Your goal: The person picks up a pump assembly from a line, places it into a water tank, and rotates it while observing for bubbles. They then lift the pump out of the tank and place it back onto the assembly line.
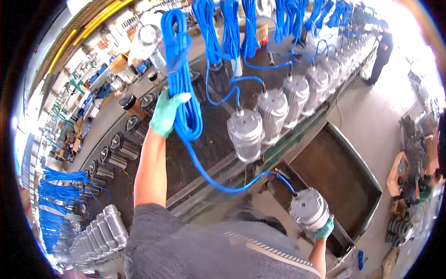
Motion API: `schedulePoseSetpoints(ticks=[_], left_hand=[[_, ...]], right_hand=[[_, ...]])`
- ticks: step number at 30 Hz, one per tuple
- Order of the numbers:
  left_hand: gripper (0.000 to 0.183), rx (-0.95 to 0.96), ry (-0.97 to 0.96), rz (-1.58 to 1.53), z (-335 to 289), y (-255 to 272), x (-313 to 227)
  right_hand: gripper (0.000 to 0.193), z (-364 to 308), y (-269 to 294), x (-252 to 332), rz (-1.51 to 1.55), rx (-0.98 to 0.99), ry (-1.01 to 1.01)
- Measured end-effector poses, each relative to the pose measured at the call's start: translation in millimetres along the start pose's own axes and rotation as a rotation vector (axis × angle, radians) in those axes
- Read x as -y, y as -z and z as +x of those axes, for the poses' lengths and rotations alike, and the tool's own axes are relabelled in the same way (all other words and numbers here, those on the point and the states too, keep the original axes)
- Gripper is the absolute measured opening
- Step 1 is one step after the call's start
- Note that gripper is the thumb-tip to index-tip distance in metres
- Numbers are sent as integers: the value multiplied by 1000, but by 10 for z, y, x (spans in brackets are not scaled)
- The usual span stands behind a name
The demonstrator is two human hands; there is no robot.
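**Left hand [163,116] grips a coiled blue cable [188,109], right hand [324,229] a silver cylinder [307,208]**

Nearest, below the raised left arm, is the wearer's grey shirt [209,246], crossed by a pale striped band. At the lower right, the green-gloved right hand has its fingers closed against the lower side of the silver cylinder, their tips hidden from view. The cylinder is tilted, its round top turned upward, and sits over the near side of a wide, brown-floored metal bin [334,172]. From its top a single blue line sags leftward and climbs to the coil. There the left hand, also gloved in green, is clenched around the bundle, thumb across the front and the other fingers mostly behind; the coil hangs upright above the dark counter [216,153].

Along the counter's right edge stands a row of wrapped silver cylinders [273,114], with blue leads rising from their tops. Bare metal cylinders [121,148] with dark ends lie along its left side. Farther left are more blue coils [60,186], near a group of silver casings [108,230].

Beyond, hanging blue bundles [231,37] line the upper edge, and a person in dark clothes [382,51] stands near the row's far end.
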State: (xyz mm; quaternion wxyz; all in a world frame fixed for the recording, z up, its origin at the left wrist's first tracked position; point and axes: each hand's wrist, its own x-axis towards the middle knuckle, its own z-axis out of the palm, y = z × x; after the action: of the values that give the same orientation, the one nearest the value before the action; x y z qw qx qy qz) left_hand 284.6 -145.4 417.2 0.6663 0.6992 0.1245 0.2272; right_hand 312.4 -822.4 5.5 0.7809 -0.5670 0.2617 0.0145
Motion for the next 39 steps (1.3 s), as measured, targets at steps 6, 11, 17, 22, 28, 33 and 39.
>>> schedulePoseSetpoints(ticks=[6, 11, 17, 22, 28, 33, 39], left_hand=[[36, -185, 246, -65, -849, -53, 932], [45, -87, 266, 1469, -842, -127, 2088], [43, 532, -301, 471, -1084, -1639, 1845], [31, 1119, -549, 972, -981, -2566, 1588], [32, 902, -225, 861, -1079, -2603, 1985], [41, 839, 136, 900, -1106, -2913, 2516], [44, 854, 184, 1040, -1160, -3156, 3276]], right_hand=[[54, 13, 72, -66, -4, -24, -14], [47, 5, 152, -34, 139, 113, 5], [47, -40, 52, 26, -371, -75, 119], [50, -77, 22, 28, -443, -152, 165], [58, -294, -108, 194, -612, -239, 155], [60, -451, 176, 528, -1000, -366, 302], [61, -502, 62, 829, -1327, -400, 238]])
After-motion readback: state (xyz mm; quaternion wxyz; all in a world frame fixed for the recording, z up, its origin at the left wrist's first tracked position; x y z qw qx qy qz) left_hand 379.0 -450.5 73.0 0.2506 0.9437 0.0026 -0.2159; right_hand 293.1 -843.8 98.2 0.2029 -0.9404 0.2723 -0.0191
